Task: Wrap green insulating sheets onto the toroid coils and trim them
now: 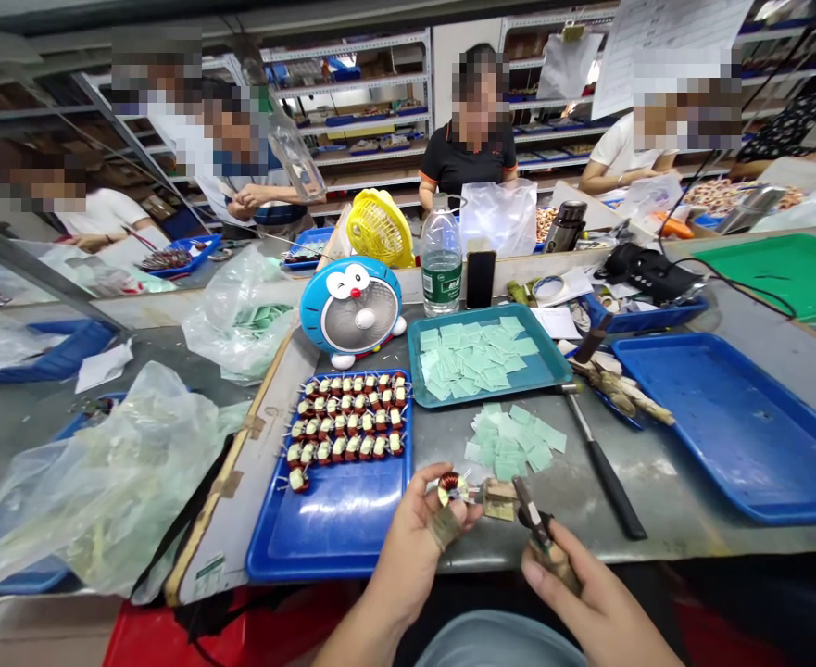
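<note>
My left hand [414,533] is closed on a small copper-wound toroidal coil [452,485], held near the table's front edge. Tan tape or cloth wraps one of its fingers. My right hand [574,579] grips a hand tool [533,521] with a flat metal end pointing up and left; its exact kind is unclear. Between the hands sits a small tan block [499,498], close to the tool's tip. To the left, a blue tray [331,537] carries rows of similar coils [348,421] with pale tops. Light-green paper pieces [515,440] lie in a loose pile beyond the hands.
A teal tray [557,371] bears more green pieces. A black-handled tool [616,486] lies right of the pile, left of a large blue tray [747,505]. Behind stand a blue cartoon fan [362,320], a water bottle [442,259] and a phone [481,280]. Several people sit or stand opposite.
</note>
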